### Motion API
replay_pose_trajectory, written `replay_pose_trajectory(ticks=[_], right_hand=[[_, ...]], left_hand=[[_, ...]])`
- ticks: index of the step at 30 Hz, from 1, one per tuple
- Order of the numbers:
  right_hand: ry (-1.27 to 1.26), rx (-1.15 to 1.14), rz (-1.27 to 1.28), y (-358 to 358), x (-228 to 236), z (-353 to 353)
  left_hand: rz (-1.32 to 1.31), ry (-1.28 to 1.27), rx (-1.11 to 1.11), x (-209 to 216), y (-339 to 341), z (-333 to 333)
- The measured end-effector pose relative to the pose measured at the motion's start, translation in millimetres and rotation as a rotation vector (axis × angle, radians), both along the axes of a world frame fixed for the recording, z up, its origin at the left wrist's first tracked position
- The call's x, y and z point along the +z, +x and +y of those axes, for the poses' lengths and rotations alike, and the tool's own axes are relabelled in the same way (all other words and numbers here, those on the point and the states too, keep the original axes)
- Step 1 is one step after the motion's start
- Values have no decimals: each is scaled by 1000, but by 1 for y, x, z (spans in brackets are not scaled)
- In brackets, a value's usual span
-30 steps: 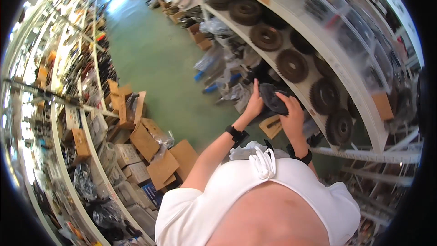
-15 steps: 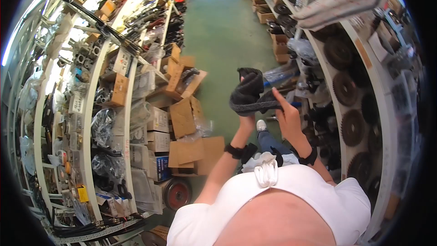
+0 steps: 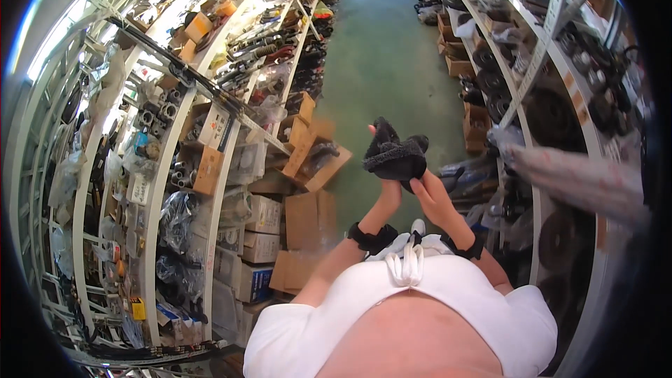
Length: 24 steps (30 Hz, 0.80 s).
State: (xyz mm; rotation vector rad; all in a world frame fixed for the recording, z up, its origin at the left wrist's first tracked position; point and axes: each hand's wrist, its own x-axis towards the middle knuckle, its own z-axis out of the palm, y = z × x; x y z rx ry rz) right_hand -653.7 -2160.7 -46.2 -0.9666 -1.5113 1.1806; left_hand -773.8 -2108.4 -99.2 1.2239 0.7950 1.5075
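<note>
In front of my body I hold a black, fuzzy piece of cloth, folded and bunched up; its exact kind does not show. My left hand grips it from below and behind, with one fingertip showing past its far left edge. My right hand is closed on the lower right side of the cloth, its thumb pressed against it. Most fingers of both hands are hidden behind the fabric. Each wrist has a black band around it.
Shelves of metal and plastic parts line the left side. Open cardboard boxes jut into the green aisle. On the right, racks hold round dark parts, and a long plastic-wrapped piece sticks out close to my right arm.
The cloth has gone from stretched out, with a strip pulled rightward, to a compact bundle. My right hand has come in beside my left. The whole view has shifted along the aisle.
</note>
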Motion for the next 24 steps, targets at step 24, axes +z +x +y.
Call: replay_pose_trajectory(ticks=[24], right_hand=[[-39, -327, -16, 17, -14, 274]], left_hand=[[-195, -61, -573, 27, 43, 297]])
